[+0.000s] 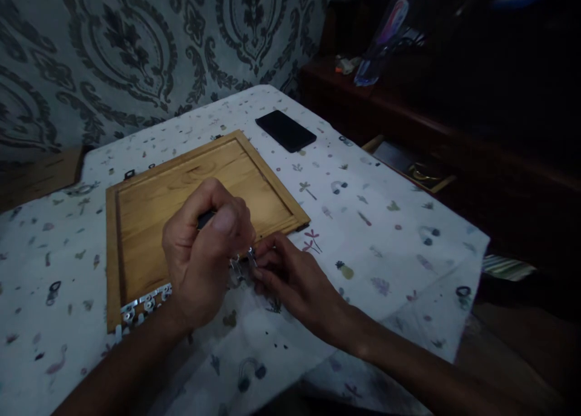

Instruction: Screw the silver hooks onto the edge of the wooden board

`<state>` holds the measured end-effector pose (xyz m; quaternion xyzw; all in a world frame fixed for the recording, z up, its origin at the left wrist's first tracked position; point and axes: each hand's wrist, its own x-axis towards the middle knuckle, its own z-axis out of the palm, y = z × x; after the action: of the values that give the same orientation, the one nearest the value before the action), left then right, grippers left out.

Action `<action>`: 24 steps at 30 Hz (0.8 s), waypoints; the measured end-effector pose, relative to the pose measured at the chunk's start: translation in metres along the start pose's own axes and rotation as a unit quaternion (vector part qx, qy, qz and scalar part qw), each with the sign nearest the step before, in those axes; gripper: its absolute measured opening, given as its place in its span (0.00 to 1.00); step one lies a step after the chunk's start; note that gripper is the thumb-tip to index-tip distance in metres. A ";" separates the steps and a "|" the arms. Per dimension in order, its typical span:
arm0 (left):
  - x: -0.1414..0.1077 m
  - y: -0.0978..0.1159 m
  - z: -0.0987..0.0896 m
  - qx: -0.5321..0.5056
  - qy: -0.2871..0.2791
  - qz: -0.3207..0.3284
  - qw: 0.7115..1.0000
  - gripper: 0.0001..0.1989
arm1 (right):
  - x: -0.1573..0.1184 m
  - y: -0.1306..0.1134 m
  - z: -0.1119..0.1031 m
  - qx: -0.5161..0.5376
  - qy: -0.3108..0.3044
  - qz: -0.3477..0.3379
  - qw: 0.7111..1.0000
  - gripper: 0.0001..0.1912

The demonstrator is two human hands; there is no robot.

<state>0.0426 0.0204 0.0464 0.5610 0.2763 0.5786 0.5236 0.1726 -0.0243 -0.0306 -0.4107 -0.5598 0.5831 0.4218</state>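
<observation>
A wooden framed panel [267, 186] lies on the table, with several shiny metal hook-like fittings [149, 303] along its near edge. My left hand [206, 252] is closed in a fist above that edge, wrapped round a tool with a dark handle [205, 220]; its tip is hidden behind the fingers. Just to the right, my right hand [290, 277] pinches a small metal fitting [251, 258] against the panel's near edge. Another metal fitting [236, 269] shows between the two hands. My left forearm partly covers the row of fittings.
A white patterned tablecloth [381, 246] covers the table. Beyond the panel lies a black phone [285, 130]. A dark wooden cabinet [408, 107] with a plastic bottle [379, 40] stands at the right, its drawer [415, 168] pulled open. Cardboard [40, 177] sits at the left.
</observation>
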 end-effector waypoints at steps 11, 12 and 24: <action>0.015 -0.008 0.005 -0.024 -0.064 -0.003 0.998 0.16 | 0.001 -0.001 0.000 -0.012 0.002 -0.027 1.000 0.03; 0.017 -0.008 0.006 -0.021 -0.069 -0.009 0.997 0.17 | 0.001 -0.001 0.000 -0.012 0.005 -0.024 1.000 0.03; 0.031 -0.003 -0.001 -0.002 -0.244 -0.102 0.964 0.21 | 0.000 -0.002 -0.002 -0.044 0.004 -0.005 0.999 0.04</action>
<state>0.0482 0.0497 0.0543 0.6532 0.1947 0.3680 0.6324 0.1741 -0.0235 -0.0283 -0.4283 -0.5854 0.5540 0.4085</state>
